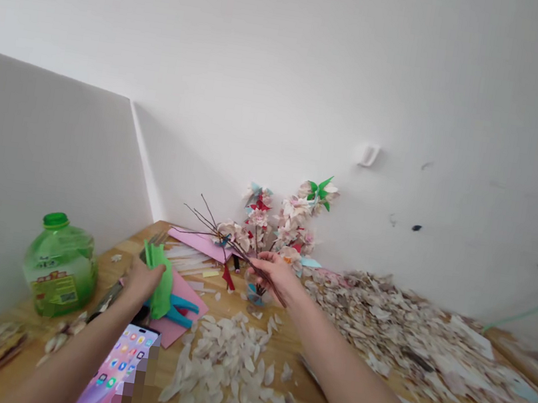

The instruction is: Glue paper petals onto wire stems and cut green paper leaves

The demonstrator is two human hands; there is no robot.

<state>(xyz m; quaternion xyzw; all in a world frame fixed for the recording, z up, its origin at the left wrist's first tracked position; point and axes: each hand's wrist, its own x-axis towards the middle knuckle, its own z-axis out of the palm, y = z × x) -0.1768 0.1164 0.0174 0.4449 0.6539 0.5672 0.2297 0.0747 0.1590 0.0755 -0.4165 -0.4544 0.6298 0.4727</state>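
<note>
In my right hand (278,274) is a bundle of thin brown twigs (230,243), the fingers closed round it. Its bare ends point up and left. My left hand (141,282) has closed on a piece of bright green paper (162,287). Under and beside that paper are a blue-handled tool (184,310) and pink paper (171,334). Behind my right hand, several petal flowers (293,222) with coloured paper bits stand on stems in a clear vessel (254,297). A pile of pale dried petals (225,357) lies between my forearms.
A green plastic bottle (61,271) stands at the left by the wall. In front of it is a lit phone (121,358). A broad heap of dried petals (396,328) covers the right side of the wooden table. White strips (194,261) lie at the back.
</note>
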